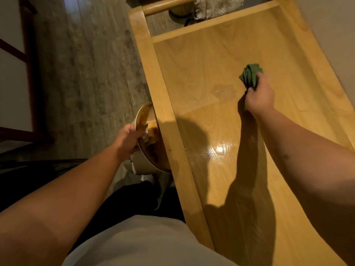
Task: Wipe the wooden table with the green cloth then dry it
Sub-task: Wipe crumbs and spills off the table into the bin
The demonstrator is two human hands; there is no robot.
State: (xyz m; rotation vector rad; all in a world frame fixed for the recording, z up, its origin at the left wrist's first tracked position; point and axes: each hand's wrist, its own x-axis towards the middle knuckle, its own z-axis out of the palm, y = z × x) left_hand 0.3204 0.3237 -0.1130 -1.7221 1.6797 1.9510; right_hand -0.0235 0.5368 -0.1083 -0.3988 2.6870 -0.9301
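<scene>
The wooden table (201, 70) runs from the lower right to the upper middle of the head view, glossy and pale. My right hand (259, 95) grips a bunched green cloth (250, 74) and presses it on the tabletop near the far right. A wet patch (223, 91) lies just left of the cloth. My left hand (127, 140) holds the rim of a white bowl (143, 164), kept below the table's left edge. Something brownish sits inside the bowl; I cannot tell what.
A round wooden rail (167, 5) and a grey rag (213, 6) hang at the table's far end. Grey patterned floor (86, 73) spreads to the left, with dark red furniture legs (30, 73) at the far left. A pale wall (326, 35) borders the table's right side.
</scene>
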